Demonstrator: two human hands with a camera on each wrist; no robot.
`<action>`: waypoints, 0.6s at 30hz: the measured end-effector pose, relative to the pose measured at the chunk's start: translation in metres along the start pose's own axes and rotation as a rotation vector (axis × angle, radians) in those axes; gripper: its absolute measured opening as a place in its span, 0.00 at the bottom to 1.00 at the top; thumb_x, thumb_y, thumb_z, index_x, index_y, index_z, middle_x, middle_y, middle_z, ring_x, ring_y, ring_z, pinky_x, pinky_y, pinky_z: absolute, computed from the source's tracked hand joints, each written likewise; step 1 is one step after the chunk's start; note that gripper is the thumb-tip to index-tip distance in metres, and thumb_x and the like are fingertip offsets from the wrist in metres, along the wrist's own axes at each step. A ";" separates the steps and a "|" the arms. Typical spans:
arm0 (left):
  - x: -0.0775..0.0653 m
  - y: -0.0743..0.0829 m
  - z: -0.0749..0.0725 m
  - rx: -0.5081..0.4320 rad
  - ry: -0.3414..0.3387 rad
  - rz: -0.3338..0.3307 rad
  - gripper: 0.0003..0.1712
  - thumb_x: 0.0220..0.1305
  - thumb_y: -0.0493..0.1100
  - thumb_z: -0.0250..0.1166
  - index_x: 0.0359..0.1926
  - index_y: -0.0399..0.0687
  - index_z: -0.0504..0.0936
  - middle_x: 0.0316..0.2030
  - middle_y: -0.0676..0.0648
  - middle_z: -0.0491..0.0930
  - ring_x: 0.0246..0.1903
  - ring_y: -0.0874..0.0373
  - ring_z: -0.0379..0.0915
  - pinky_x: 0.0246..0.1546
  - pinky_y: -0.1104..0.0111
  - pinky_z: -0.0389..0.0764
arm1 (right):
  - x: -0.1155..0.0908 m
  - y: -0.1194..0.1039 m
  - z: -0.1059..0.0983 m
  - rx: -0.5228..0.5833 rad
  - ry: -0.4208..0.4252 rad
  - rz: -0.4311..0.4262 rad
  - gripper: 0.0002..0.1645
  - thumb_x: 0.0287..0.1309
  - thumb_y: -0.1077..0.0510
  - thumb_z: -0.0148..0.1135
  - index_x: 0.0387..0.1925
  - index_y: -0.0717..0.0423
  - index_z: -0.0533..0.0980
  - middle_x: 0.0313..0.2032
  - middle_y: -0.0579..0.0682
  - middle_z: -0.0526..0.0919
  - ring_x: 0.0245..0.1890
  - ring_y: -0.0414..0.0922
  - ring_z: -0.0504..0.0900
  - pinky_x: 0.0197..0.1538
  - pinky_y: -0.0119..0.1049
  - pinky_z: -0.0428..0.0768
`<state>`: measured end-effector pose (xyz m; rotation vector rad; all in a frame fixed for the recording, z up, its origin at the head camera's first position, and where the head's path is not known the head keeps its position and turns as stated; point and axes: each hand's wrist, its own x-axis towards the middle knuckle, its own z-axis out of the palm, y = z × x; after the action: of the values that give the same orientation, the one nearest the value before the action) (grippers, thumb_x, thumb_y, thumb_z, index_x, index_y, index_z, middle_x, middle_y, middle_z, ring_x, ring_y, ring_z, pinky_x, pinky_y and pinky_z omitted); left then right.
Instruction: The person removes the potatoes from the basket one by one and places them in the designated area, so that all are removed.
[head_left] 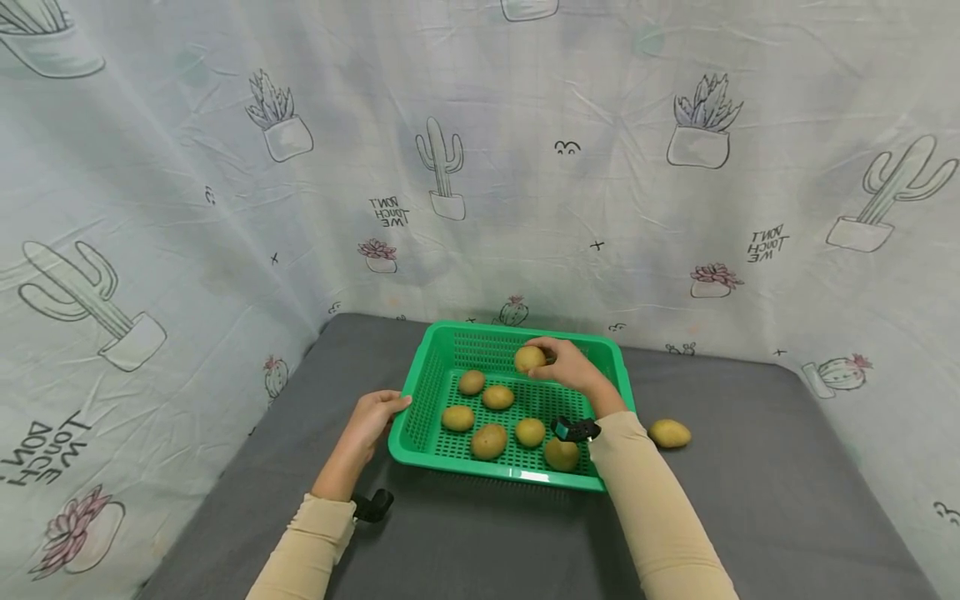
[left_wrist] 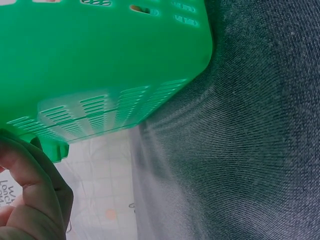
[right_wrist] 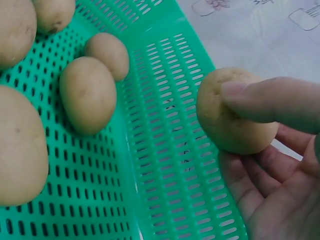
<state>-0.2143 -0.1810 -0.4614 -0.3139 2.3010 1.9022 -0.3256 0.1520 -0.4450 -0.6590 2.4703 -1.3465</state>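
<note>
My right hand pinches a potato between thumb and fingers, over the far part of a green plastic basket. In the right wrist view the thumb lies across the held potato, with fingers beneath it. My left hand grips the basket's left rim, and in the left wrist view its curled fingers are at the rim. Several potatoes lie on the basket's slotted floor, among them a large one near the front and a smaller one toward the back left.
One more potato lies on the grey cloth-covered table, right of the basket and beside my right sleeve. Behind the table hangs a pale curtain printed with cacti. Each wrist wears a black strap-on camera.
</note>
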 end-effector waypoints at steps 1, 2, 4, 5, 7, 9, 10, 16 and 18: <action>0.000 0.000 0.000 0.001 -0.004 0.000 0.21 0.68 0.44 0.57 0.54 0.31 0.76 0.18 0.53 0.73 0.16 0.63 0.63 0.25 0.68 0.71 | 0.000 0.000 -0.001 0.022 0.002 -0.008 0.34 0.57 0.60 0.65 0.65 0.60 0.66 0.56 0.62 0.74 0.52 0.56 0.76 0.47 0.46 0.78; 0.000 0.000 0.000 0.000 -0.004 0.000 0.21 0.68 0.44 0.58 0.54 0.31 0.75 0.18 0.53 0.73 0.16 0.63 0.63 0.24 0.68 0.70 | -0.001 -0.001 -0.001 0.045 0.005 -0.017 0.34 0.57 0.60 0.65 0.65 0.60 0.66 0.56 0.63 0.73 0.52 0.57 0.76 0.47 0.48 0.78; 0.000 0.001 -0.001 -0.002 -0.004 0.000 0.22 0.68 0.45 0.58 0.55 0.30 0.75 0.18 0.53 0.72 0.15 0.63 0.62 0.23 0.68 0.70 | -0.002 -0.004 -0.002 0.089 0.014 -0.026 0.35 0.58 0.61 0.65 0.65 0.60 0.65 0.56 0.64 0.73 0.52 0.59 0.76 0.49 0.52 0.77; 0.000 0.002 -0.001 0.000 -0.006 0.002 0.23 0.68 0.45 0.58 0.55 0.30 0.75 0.17 0.53 0.72 0.15 0.63 0.61 0.23 0.68 0.69 | -0.003 -0.005 -0.003 0.113 0.019 -0.031 0.34 0.58 0.61 0.65 0.65 0.60 0.65 0.56 0.65 0.72 0.52 0.59 0.76 0.50 0.54 0.77; 0.000 0.002 -0.001 0.003 -0.007 0.004 0.24 0.68 0.45 0.58 0.56 0.30 0.74 0.17 0.54 0.71 0.15 0.63 0.60 0.22 0.68 0.68 | -0.004 -0.007 -0.004 0.152 0.030 -0.038 0.34 0.58 0.61 0.65 0.65 0.59 0.66 0.56 0.65 0.72 0.51 0.59 0.76 0.51 0.58 0.75; 0.000 0.003 -0.001 0.005 -0.006 0.002 0.24 0.68 0.46 0.58 0.56 0.30 0.74 0.17 0.54 0.71 0.15 0.63 0.60 0.22 0.68 0.68 | -0.005 -0.010 -0.005 0.189 0.035 -0.044 0.34 0.57 0.61 0.65 0.65 0.59 0.66 0.57 0.65 0.71 0.51 0.59 0.76 0.52 0.59 0.74; 0.000 0.002 -0.001 0.007 -0.007 0.003 0.24 0.68 0.46 0.58 0.57 0.30 0.73 0.16 0.54 0.70 0.15 0.62 0.59 0.22 0.68 0.68 | -0.006 -0.010 -0.005 0.204 0.037 -0.047 0.34 0.58 0.61 0.65 0.65 0.60 0.65 0.57 0.65 0.71 0.51 0.59 0.76 0.51 0.58 0.74; 0.000 0.000 0.000 0.001 0.000 -0.004 0.22 0.68 0.45 0.58 0.55 0.31 0.76 0.18 0.53 0.73 0.15 0.63 0.62 0.23 0.68 0.70 | -0.009 -0.010 -0.007 0.264 0.056 -0.059 0.36 0.58 0.60 0.66 0.66 0.59 0.65 0.58 0.64 0.70 0.48 0.55 0.77 0.47 0.45 0.78; -0.001 0.000 0.000 -0.003 0.000 -0.002 0.21 0.68 0.44 0.58 0.53 0.32 0.76 0.18 0.53 0.74 0.15 0.63 0.63 0.23 0.68 0.71 | -0.010 -0.010 -0.007 0.277 0.067 -0.075 0.35 0.58 0.60 0.65 0.66 0.59 0.65 0.58 0.64 0.70 0.48 0.55 0.77 0.48 0.47 0.78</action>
<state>-0.2137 -0.1812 -0.4612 -0.3159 2.2972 1.9051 -0.3172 0.1574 -0.4324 -0.6544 2.2660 -1.7230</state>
